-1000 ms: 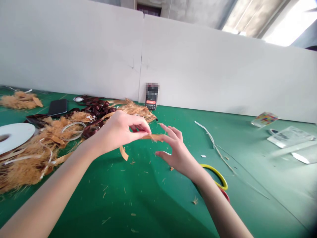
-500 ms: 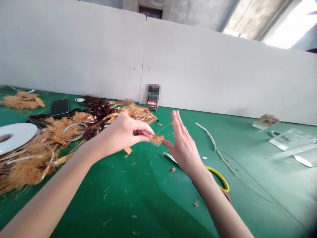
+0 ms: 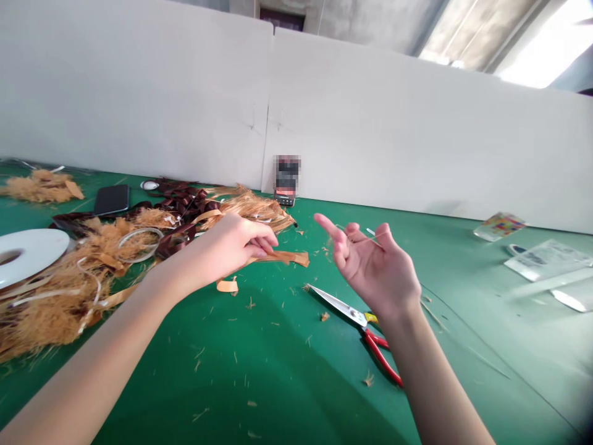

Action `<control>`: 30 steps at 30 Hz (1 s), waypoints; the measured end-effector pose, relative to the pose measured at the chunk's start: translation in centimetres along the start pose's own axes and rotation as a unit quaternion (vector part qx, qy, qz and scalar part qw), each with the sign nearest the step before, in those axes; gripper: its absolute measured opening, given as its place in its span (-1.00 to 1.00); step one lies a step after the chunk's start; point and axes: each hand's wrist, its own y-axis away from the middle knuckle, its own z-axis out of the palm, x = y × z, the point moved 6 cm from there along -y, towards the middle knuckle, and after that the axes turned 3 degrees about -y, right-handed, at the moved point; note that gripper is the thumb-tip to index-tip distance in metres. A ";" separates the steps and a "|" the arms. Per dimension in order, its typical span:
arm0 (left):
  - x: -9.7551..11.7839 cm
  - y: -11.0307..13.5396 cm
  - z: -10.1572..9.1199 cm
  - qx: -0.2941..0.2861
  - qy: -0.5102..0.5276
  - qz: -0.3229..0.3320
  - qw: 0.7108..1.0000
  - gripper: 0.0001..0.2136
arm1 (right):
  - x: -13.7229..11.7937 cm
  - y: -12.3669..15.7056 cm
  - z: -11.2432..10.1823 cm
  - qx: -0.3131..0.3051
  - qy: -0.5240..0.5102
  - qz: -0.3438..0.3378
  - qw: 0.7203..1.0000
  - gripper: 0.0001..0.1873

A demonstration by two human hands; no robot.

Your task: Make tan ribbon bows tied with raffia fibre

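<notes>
My left hand (image 3: 234, 244) is closed in a pinch on a tan ribbon strip (image 3: 282, 257), held just above the green table (image 3: 259, 377); the strip's other end curls down to the cloth. My right hand (image 3: 375, 266) is raised to the right of the strip, palm toward me. Its forefinger is stretched out and the other fingers are curled against the thumb, with a thin pale fibre (image 3: 364, 240) pinched in them. Scissors (image 3: 340, 307) with red and yellow handles lie on the table below my right hand.
Frayed tan fibre (image 3: 55, 296), a white spool (image 3: 28, 250), dark maroon ribbons (image 3: 180, 203) and a black phone (image 3: 111, 199) crowd the left. A small device (image 3: 285, 185) leans on the white partition (image 3: 370, 136). Clear packets (image 3: 542, 258) lie far right. Fibre scraps litter the cloth.
My right hand has let go of the strip's end and lifted up and to the right, turning its palm toward me. The scissors it covered now show. My left hand has barely moved.
</notes>
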 end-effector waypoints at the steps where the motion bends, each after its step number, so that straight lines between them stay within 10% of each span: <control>1: -0.1 0.0 -0.1 0.003 0.011 -0.007 1.000 -0.88 | 0.1 0.1 0.2 -0.005 0.013 0.027 1.000 -0.39; 8: 0.2 0.2 -0.6 0.046 0.048 -0.004 0.998 -0.89 | 3.8 1.3 1.9 -0.172 0.139 0.246 0.944 -0.17; 12: 0.2 0.2 0.2 0.008 0.044 -0.013 0.999 -0.88 | 3.2 2.3 3.3 -0.292 0.090 0.236 0.923 -0.22; 16: -0.5 0.1 1.2 -0.050 0.011 0.013 0.999 -0.82 | -0.3 1.4 2.5 -0.157 -0.009 0.067 0.985 -0.60; 19: -0.8 0.1 1.8 -0.087 0.009 0.033 0.996 -0.81 | -1.8 0.8 1.5 -0.061 0.113 -0.089 0.988 -0.35; 22: -0.7 0.2 2.3 -0.107 0.025 0.031 0.993 -0.78 | -1.3 0.6 1.9 -0.018 0.413 -0.214 0.885 -0.23; 24: -0.7 0.2 2.6 -0.112 0.030 0.027 0.993 -0.76 | -0.1 0.7 2.7 0.005 0.567 -0.270 0.778 -0.48; 26: -0.7 0.2 2.8 -0.117 0.032 0.019 0.992 -0.77 | 0.9 0.8 3.3 0.021 0.616 -0.294 0.731 -0.89; 30: -1.4 0.1 3.1 -0.141 0.033 -0.021 0.989 -0.76 | 1.7 0.4 2.4 0.101 0.470 -0.204 0.853 -0.50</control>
